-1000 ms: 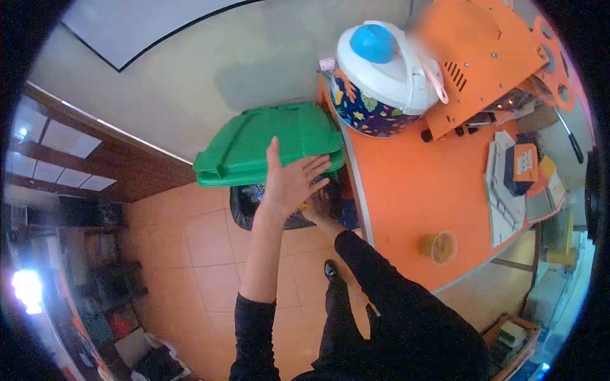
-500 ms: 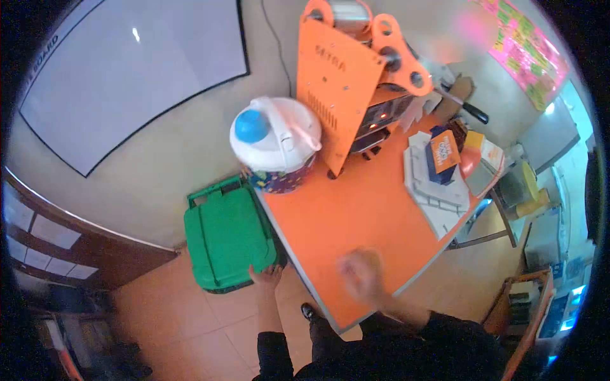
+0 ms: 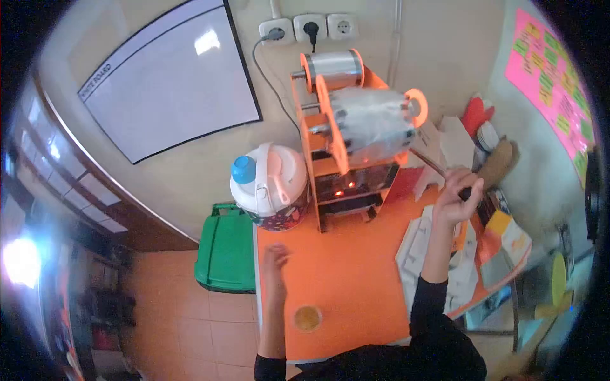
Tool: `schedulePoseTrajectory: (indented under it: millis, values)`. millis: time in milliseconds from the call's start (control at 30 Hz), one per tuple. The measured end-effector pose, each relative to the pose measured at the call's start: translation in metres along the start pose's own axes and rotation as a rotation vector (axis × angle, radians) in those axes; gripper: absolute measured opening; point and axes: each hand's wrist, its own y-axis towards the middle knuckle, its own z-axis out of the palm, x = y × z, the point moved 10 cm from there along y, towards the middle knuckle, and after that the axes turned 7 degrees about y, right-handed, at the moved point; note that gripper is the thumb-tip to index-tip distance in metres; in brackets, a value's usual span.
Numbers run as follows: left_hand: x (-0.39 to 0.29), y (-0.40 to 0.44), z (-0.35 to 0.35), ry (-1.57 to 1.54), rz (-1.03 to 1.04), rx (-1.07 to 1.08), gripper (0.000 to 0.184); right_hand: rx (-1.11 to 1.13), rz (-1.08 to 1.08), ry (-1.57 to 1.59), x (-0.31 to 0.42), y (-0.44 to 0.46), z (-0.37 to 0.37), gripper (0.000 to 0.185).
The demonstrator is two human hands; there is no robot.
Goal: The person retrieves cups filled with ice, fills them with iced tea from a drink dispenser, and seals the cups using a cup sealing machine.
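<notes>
My right hand (image 3: 459,193) is raised at the right of the orange cup sealing machine (image 3: 340,136), its fingers around the black grip of the lever (image 3: 429,162). A roll of clear film (image 3: 372,120) covers much of the machine's upper front. Small red lights glow below it. Over the left side of the orange table (image 3: 349,273) hangs my left hand (image 3: 275,257), slightly blurred, with loosely bent fingers and nothing visible in them. Nearer to me stands a cup (image 3: 308,318) with yellow-brown contents, seen from above.
Left of the machine is a white-lidded drink jug (image 3: 276,181) with a blue cap and a pink scoop on top. A green bin (image 3: 225,254) stands on the floor beside the table. White trays (image 3: 413,254) and small boxes (image 3: 508,232) crowd the right side. Wall sockets (image 3: 310,28) sit above.
My right hand has gone from low over the table to the lever's grip. My left hand has moved from beside the bin to over the table. The cup now shows on the table.
</notes>
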Motion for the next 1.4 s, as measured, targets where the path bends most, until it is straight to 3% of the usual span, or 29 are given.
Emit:
schedulePoseTrajectory:
  millis: [33, 100, 133, 167, 233, 300, 333, 400, 467, 533, 600, 633, 700, 833, 900, 933, 1067, 1133, 1167, 1233, 1267, 1367, 1400]
  values:
    - [0.002, -0.009, 0.035, -0.011, -0.007, 0.041, 0.025, 0.008, 0.006, 0.031, -0.005, 0.015, -0.001, 0.032]
    - [-0.001, -0.033, 0.095, 0.071, 0.032, 0.156, 0.023, 0.238, -0.01, 0.039, -0.008, 0.029, 0.031, 0.031]
    - [0.001, -0.035, 0.111, 0.057, 0.051, 0.13, 0.023, 0.152, 0.026, 0.046, -0.011, 0.04, 0.04, 0.029]
    - [0.018, -0.036, 0.128, 0.111, -0.024, 0.171, 0.023, 0.048, 0.236, -0.007, -0.034, 0.057, 0.042, 0.026]
    - [0.051, -0.037, 0.147, 0.17, -0.124, 0.188, 0.025, 0.074, 0.392, -0.224, -0.087, 0.12, 0.071, 0.023]
    - [0.082, -0.021, 0.169, -0.156, -0.288, 0.149, 0.031, 0.204, 0.534, -0.463, -0.167, 0.198, 0.104, 0.033]
    - [0.089, -0.011, 0.176, -0.165, -0.27, 0.143, 0.031, 0.289, 0.635, -0.506, -0.207, 0.214, 0.109, 0.04]
    - [0.116, -0.003, 0.187, -0.379, -0.418, 0.073, 0.037, 0.423, 0.693, -0.407, -0.229, 0.205, 0.119, 0.047]
    - [0.112, 0.004, 0.2, -0.475, -0.439, 0.048, 0.035, 0.455, -0.069, -1.03, -0.12, 0.17, 0.147, 0.075]
    - [0.115, 0.013, 0.203, -0.562, -0.477, 0.032, 0.034, 0.944, -0.236, -0.824, -0.051, 0.09, 0.188, 0.102]
    - [0.097, 0.028, 0.224, -0.6, -0.261, 0.319, 0.026, 1.14, -0.184, -0.943, -0.037, 0.027, 0.197, 0.103]
    - [0.097, 0.028, 0.228, -0.606, -0.278, 0.322, 0.026, 1.209, -0.161, -0.986, -0.041, 0.005, 0.199, 0.103]
    - [0.095, 0.026, 0.234, -0.692, -0.316, 0.286, 0.02, 1.2, -0.516, -1.366, -0.076, -0.024, 0.184, 0.105]
    - [0.089, 0.013, 0.231, -0.638, -0.358, 0.224, 0.021, 1.067, -0.568, -1.212, -0.09, -0.007, 0.196, 0.101]
    - [0.091, 0.003, 0.23, -0.653, -0.381, 0.202, 0.022, 1.29, -0.134, -1.081, -0.099, 0.008, 0.203, 0.083]
    - [0.095, -0.004, 0.226, -0.659, -0.397, 0.18, 0.023, 1.379, -0.053, -1.135, -0.114, 0.012, 0.201, 0.086]
    - [0.101, -0.037, 0.218, -0.63, -0.421, 0.193, 0.026, 1.515, -0.017, -1.003, -0.141, 0.031, 0.211, 0.08]
    - [0.107, -0.053, 0.215, -0.604, -0.381, 0.263, 0.035, 1.751, 0.625, -0.977, -0.179, 0.015, 0.197, 0.07]
    - [0.11, -0.063, 0.212, -0.595, -0.382, 0.266, 0.035, 1.741, 0.627, -0.976, -0.183, 0.021, 0.2, 0.07]
    - [0.119, -0.085, 0.207, -0.603, -0.431, 0.272, 0.045, 1.678, 1.149, -0.762, -0.195, 0.005, 0.184, 0.065]
    - [0.122, -0.095, 0.204, -0.596, -0.435, 0.271, 0.045, 1.646, 1.277, -0.747, -0.199, 0.003, 0.176, 0.068]
    - [0.115, -0.124, 0.2, -0.514, -0.41, 0.297, 0.057, 1.653, 1.221, -0.93, -0.2, 0.012, 0.175, 0.074]
    - [0.111, -0.133, 0.197, -0.513, -0.38, 0.28, 0.059, 1.657, 1.271, -0.924, -0.194, 0.009, 0.175, 0.091]
